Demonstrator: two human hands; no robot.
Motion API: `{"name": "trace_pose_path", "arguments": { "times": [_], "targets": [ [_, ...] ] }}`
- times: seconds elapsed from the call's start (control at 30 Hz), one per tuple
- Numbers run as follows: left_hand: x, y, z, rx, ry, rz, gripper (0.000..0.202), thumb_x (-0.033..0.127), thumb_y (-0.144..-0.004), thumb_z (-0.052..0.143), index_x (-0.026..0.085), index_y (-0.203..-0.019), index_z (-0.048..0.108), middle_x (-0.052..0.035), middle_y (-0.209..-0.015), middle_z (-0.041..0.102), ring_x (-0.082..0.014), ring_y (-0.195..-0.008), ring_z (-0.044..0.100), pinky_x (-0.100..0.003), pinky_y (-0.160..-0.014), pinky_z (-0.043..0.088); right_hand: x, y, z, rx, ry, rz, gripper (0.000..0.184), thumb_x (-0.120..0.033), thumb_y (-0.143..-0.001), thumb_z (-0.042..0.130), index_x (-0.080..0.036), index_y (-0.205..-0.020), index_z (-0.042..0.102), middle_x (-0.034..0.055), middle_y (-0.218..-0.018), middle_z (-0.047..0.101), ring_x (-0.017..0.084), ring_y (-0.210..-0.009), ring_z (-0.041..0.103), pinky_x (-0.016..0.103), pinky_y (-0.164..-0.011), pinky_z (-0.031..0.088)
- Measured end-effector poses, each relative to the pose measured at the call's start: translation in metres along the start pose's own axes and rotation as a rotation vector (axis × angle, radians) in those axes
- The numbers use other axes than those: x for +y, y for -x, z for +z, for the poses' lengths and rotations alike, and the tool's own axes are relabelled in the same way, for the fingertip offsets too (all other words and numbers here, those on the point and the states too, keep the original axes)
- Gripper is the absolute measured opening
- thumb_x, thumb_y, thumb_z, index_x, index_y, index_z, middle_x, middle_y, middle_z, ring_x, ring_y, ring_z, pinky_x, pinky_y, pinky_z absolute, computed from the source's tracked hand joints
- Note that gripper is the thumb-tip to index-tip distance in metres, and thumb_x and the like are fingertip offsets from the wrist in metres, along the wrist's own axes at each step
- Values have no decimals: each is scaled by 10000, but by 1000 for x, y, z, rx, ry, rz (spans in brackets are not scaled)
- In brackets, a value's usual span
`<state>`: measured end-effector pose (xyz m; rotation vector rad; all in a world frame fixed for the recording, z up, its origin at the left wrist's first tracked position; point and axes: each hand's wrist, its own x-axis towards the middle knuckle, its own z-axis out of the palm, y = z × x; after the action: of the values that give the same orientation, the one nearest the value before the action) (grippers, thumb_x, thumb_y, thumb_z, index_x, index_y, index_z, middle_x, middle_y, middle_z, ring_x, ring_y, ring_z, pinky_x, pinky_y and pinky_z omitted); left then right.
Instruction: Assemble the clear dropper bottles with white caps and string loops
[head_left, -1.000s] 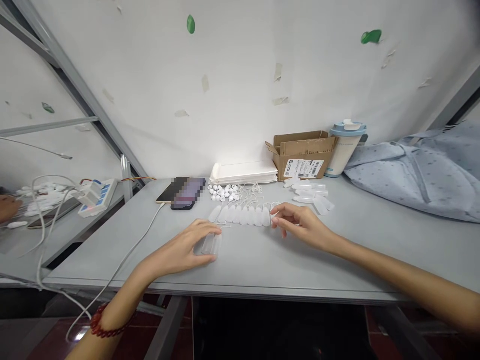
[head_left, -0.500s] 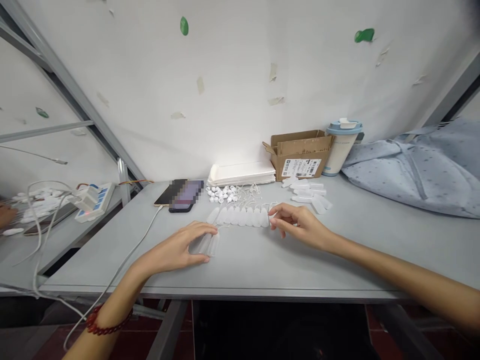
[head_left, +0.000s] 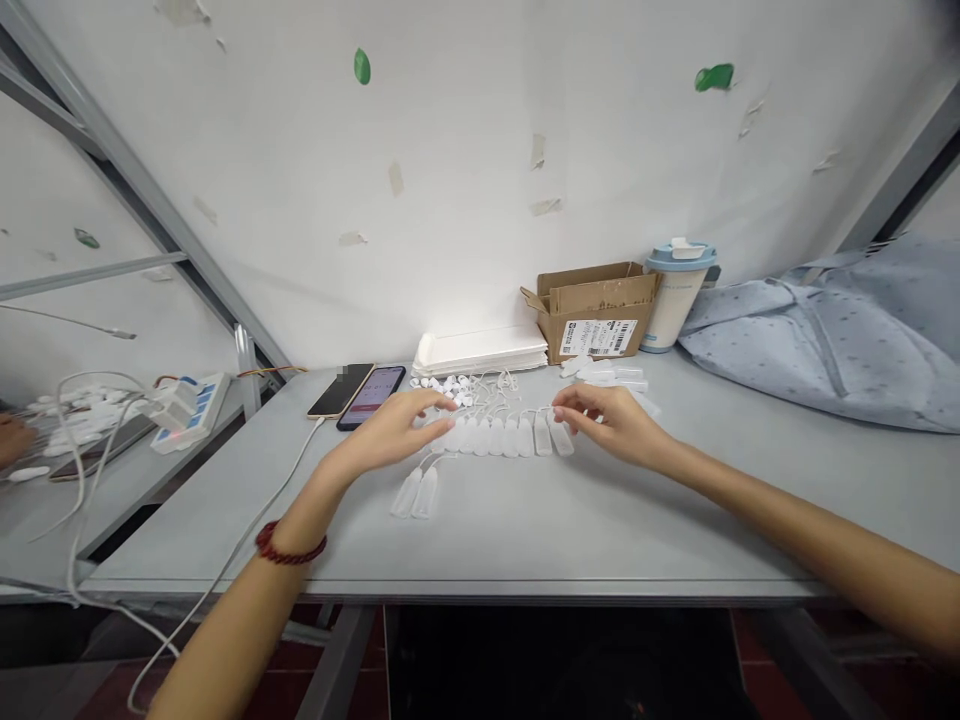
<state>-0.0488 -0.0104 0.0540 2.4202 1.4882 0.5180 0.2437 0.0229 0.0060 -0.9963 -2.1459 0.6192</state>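
A row of several small translucent plastic pieces [head_left: 510, 436] lies across the middle of the grey table [head_left: 570, 520]. My left hand [head_left: 394, 433] rests at the row's left end, fingers stretched out and touching the first pieces. My right hand [head_left: 611, 422] is at the right end, its fingertips pinched on the last piece [head_left: 561, 436]. Two more translucent pieces [head_left: 417, 492] lie apart, nearer to me, below my left hand.
Behind the row lie small white caps [head_left: 450, 385], loose translucent pieces [head_left: 619, 378], white trays [head_left: 484, 350], a cardboard box [head_left: 596, 310], a cup [head_left: 671, 295] and two phones [head_left: 356, 390]. A blue cloth [head_left: 825, 330] lies at the right. A power strip [head_left: 187, 405] is on the left bench.
My left hand let go of the two pieces near me and moved up to the row's left end. My right hand shifted slightly right along the row.
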Motion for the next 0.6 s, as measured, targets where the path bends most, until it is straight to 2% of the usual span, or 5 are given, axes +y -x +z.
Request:
{"name": "trace_pose_path", "arguments": {
  "times": [0.1, 0.23, 0.4, 0.5, 0.6],
  "targets": [
    [-2, -38, 9, 44, -99, 50, 262, 249, -833, 443, 199, -985, 650, -61, -1059, 671, -231, -985, 602, -367, -877, 463, 22, -7, -10, 92, 242, -73, 180, -284, -878, 440, -179, -835, 580, 56, -780, 654, 164, -670, 595, 285, -587, 462],
    [-11, -71, 21, -27, -210, 75, 306, 120, -775, 421, 150, -951, 670, -96, -1041, 678, -248, -1014, 584, -386, -914, 430, 49, -14, -22, 112, 475, -114, 176, -206, -876, 417, -160, -908, 583, 109, -921, 644, 229, -825, 592, 345, -681, 460],
    [-28, -79, 33, -135, -306, 206, 439, 26, -746, 369, 188, -1017, 673, -63, -1026, 688, -217, -1004, 569, -354, -912, 413, 60, -18, -29, 54, 565, -65, 195, -148, -855, 438, -141, -956, 604, 138, -991, 626, 272, -963, 563, 375, -767, 460],
    [-35, -77, 42, -142, -357, 231, 480, 7, -726, 365, 200, -1046, 666, -58, -999, 693, -214, -990, 552, -341, -888, 418, 56, -19, -29, -12, 591, 7, 202, -113, -846, 439, -122, -937, 619, 144, -968, 633, 269, -952, 569, 365, -769, 459],
    [-36, -77, 48, -132, -339, 230, 476, -9, -694, 375, 187, -1002, 681, -59, -1005, 694, -210, -998, 544, -326, -897, 416, 50, -18, -29, -85, 611, 61, 190, -121, -849, 454, -118, -929, 625, 137, -960, 639, 262, -946, 571, 347, -762, 457]
  ]
}}
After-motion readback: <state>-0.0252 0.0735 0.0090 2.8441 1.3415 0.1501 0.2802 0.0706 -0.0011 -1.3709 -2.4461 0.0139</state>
